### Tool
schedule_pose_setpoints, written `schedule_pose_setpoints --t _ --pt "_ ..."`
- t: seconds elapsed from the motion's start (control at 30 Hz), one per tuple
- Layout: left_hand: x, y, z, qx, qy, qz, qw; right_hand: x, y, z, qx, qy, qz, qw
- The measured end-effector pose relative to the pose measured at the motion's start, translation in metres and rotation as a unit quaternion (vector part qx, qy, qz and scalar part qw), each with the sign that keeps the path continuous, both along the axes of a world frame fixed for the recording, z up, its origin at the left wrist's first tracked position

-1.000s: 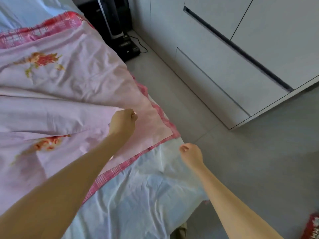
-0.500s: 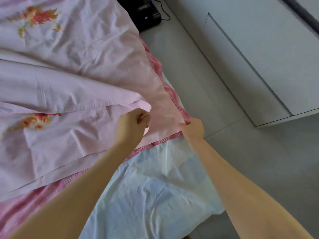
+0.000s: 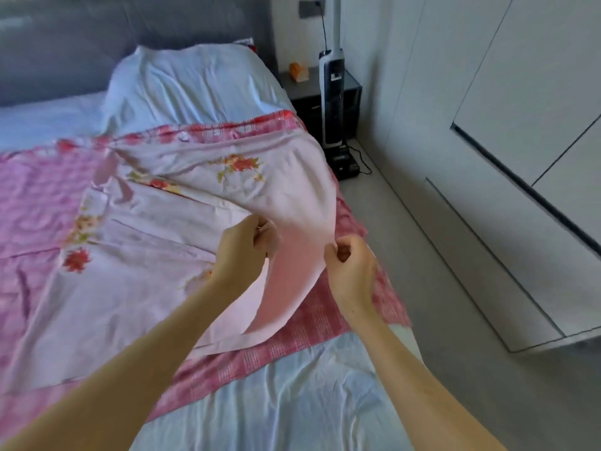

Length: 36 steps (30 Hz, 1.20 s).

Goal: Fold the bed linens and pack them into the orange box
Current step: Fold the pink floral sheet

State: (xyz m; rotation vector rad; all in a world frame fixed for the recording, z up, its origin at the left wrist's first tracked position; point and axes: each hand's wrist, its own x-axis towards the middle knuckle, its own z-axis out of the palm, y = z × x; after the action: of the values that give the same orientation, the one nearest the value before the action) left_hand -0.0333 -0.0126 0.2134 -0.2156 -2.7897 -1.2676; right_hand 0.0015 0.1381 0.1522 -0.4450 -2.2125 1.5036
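We've got both hands on the floral linen (image 3: pixel 169 229), a pale pink sheet w/ red-and-yellow flower sprays, lying across the bed approx. mid-mattress. Our left hand (image 3: pixel 242 247) has fingers curled and pinches a folded edge of it, thumb side up. Our right hand (image 3: pixel 353 268), just to the right and a bit nearer us, pinches the edge of the same cloth betw. thumb and curled fingers. Betw. the two hands a flap (image 3: pixel 302 203) of the linen is lifted off the bed and arches up and over, its plain pink underside hanging down in a curve. The rest of the cloth lies creased and partly doubled over to the left.

Under it a red-checked layer (image 3: pixel 292 340) sticks out along the near and right edges and reaches the right side of the mattress. Below that, a light blue sheet (image 3: pixel 292 405) covers the near end of the bed; a pillow (image 3: pixel 195 83) in the same blue sits at the far end against a grey headboard (image 3: pixel 97 40).

Right of the bed: a dark nightstand (image 3: pixel 353 92) w/ a small orange object (image 3: pixel 298 72) on top, an upright vacuum (image 3: pixel 333 102) standing in front of it, its cord up to a wall socket (image 3: pixel 312 8). White wardrobe fronts (image 3: pixel 520 125) run along the right, over a grey floor (image 3: pixel 455 320).
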Motion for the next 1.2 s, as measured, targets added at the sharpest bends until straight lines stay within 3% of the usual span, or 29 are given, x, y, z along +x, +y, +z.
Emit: schedule_pose_setpoints --t 0.27,0.47,0.63,0.8,1.03,1.2 --pt "0.056 -0.133 0.199 -0.100 0.091 -0.098 0.986 0.051 -0.137 0.187 -0.031 0.115 0.061 0.991" --pt "0.107 -0.180 0.264 -0.180 0.158 -0.101 0.966 0.097 -0.209 0.272 -0.094 0.136 0.159 0.973" --pt "0.129 -0.197 0.269 -0.226 0.191 -0.067 0.953 0.112 -0.226 0.291 -0.125 0.109 0.221 0.961" --pt "0.143 -0.203 0.261 -0.212 0.137 -0.029 0.967 0.116 -0.231 0.293 -0.167 0.056 0.266 0.948" --pt "0.143 -0.190 0.249 -0.188 0.073 0.014 0.979 0.107 -0.223 0.295 -0.064 0.005 0.273 0.960" --pt "0.130 -0.181 0.243 -0.096 0.069 0.035 0.992 0.093 -0.218 0.296 0.081 -0.003 0.281 0.956"
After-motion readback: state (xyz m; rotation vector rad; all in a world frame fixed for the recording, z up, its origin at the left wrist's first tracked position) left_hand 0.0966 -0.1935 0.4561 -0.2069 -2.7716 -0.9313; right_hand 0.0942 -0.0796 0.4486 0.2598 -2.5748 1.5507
